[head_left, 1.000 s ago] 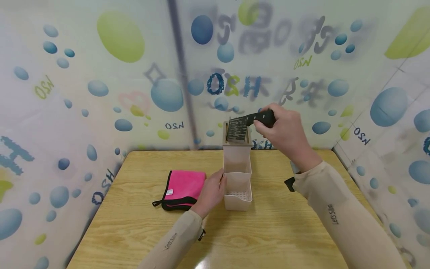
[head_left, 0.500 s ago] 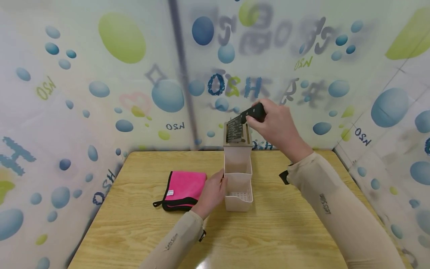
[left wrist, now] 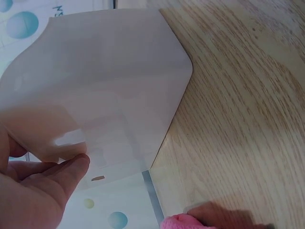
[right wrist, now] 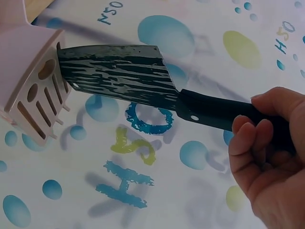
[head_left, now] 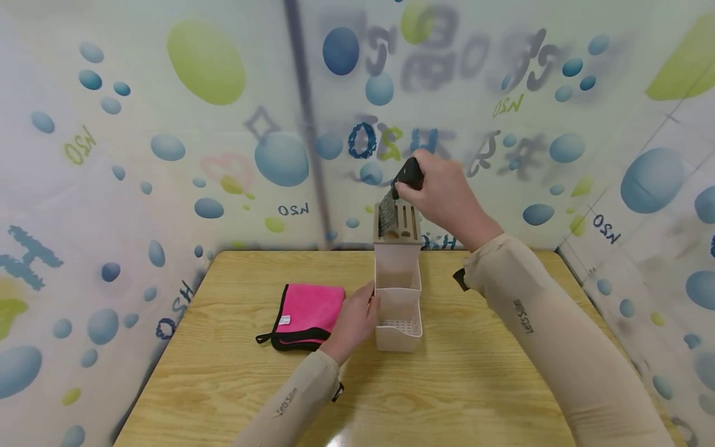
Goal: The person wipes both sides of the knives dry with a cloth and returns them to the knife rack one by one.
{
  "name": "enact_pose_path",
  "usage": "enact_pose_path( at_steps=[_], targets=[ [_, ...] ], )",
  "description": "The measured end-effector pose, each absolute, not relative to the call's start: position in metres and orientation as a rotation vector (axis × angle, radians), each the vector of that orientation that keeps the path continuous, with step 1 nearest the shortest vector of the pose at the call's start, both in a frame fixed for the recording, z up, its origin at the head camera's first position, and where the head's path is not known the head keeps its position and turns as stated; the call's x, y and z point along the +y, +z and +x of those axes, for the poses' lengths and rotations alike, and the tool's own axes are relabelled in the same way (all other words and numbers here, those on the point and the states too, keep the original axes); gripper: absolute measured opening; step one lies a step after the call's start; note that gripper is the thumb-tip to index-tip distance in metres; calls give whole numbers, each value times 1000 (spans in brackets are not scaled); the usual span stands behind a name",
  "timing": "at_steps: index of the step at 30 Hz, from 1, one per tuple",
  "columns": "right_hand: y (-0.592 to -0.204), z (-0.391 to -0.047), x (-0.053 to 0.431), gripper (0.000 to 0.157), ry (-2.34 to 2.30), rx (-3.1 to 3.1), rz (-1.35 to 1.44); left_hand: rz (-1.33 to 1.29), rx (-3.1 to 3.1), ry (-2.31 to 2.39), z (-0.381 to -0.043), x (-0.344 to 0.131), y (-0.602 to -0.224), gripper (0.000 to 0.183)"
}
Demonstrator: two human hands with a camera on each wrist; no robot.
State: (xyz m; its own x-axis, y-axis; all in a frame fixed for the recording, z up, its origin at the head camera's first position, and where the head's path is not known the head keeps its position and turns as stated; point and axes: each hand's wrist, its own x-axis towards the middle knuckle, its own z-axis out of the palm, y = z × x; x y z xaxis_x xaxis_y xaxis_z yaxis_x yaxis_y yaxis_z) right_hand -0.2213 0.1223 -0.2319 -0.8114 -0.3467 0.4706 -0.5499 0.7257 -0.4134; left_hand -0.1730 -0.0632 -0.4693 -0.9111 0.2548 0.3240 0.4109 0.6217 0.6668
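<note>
A pale pink knife holder (head_left: 397, 267) stands upright on the table, with a brown slotted top (head_left: 411, 226) and two open compartments in front. My left hand (head_left: 353, 318) holds its left side low down; in the left wrist view, fingertips (left wrist: 78, 164) meet the smooth side wall. My right hand (head_left: 441, 189) grips the black handle (right wrist: 209, 110) of a broad kitchen knife. Its dark, streaked blade (right wrist: 119, 74) points down, tilted, with the end at the leftmost slot. The right wrist view shows the blade's end entering that slot; most of the blade is outside.
A folded pink cloth (head_left: 313, 307) with black trim lies on the table left of the holder, close to my left wrist. The wooden table (head_left: 447, 385) ends at a patterned wall sheet (head_left: 335, 186) just behind the holder.
My right hand has moved left and slightly up, turning the knife steeper, and its blade now lines up with the leftmost slot. My left hand stays on the holder.
</note>
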Motion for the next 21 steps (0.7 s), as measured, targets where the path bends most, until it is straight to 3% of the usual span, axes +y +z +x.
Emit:
enact_pose_path(
  at_steps=[21],
  targets=[
    [-231,-254,100,23,749,-2746,660,-574,-2627,-1149,-175,-64,-474,32]
  ],
)
